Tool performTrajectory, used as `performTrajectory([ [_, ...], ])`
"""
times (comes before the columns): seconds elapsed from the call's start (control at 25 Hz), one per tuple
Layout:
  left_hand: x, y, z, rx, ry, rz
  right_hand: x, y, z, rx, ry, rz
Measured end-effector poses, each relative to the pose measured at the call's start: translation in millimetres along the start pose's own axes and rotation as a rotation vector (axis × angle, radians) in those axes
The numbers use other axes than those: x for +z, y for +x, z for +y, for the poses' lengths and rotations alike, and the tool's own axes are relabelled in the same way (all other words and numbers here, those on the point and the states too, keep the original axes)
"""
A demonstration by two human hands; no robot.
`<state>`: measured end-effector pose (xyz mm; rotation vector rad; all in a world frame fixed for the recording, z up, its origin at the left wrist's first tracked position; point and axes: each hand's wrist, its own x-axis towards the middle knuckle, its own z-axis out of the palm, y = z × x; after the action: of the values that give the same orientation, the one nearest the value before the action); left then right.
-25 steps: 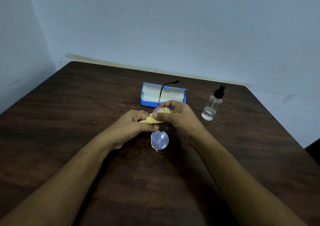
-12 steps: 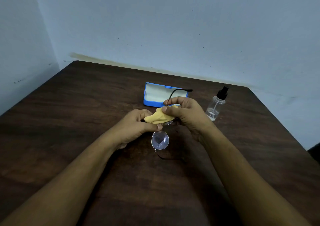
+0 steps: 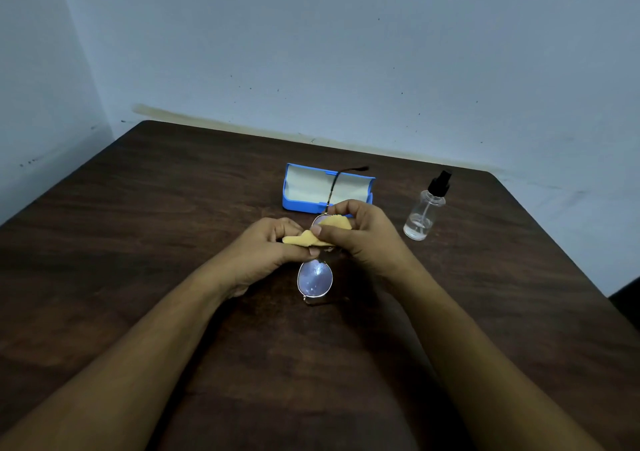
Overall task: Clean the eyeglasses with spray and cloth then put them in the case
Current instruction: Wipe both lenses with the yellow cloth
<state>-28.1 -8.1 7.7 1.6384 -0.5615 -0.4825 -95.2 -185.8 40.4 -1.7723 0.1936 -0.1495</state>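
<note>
while both hands meet over the middle of the dark wooden worktop (image 3: 166,215), the eyeglasses (image 3: 315,279) are held between them, turned end-on so their long axis runs away from the person. the near lens hangs free just below the hands, pale and flecked with droplets. the far lens is mostly hidden inside a folded yellow cloth (image 3: 332,224). the right hand (image 3: 367,243) has its fingers (image 3: 349,208) curled over the far lens, and its thumb presses the cloth against the glass from the near side, pinching lens and cloth together. the left hand (image 3: 263,253) is clenched on the loose tail of the cloth, and its thumb seems to steady the frame near the bridge, though the exact contact is hidden. one temple arm sticks up beyond the right hand, in front of the open blue case (image 3: 301,198), which lies just behind the hands with its long side across the view. a clear spray bottle (image 3: 420,218) with a black top stands upright right of the case, nearer the right hand. by the look of it, the far lens is being wiped, the near lens is not yet done, and the case sits straight ahead for the final placing.
</note>
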Motion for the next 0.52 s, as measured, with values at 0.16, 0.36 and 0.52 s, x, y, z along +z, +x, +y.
performTrajectory([
  [0.16, -1.1, 0.4, 0.2, -0.019, -0.059, -0.028, 10.9, 4.5, 4.3, -0.079, -0.187, 0.124],
  [0.36, -4.7, 1.2, -2.4, -0.044, -0.109, -0.047, -9.2, -2.4, -9.5, 0.044, 0.012, 0.011],
  [0.52, -4.3, 0.7, -2.6, -0.030, -0.086, -0.042, -18.5, 0.5, 0.5, -0.184, -0.137, 0.127],
])
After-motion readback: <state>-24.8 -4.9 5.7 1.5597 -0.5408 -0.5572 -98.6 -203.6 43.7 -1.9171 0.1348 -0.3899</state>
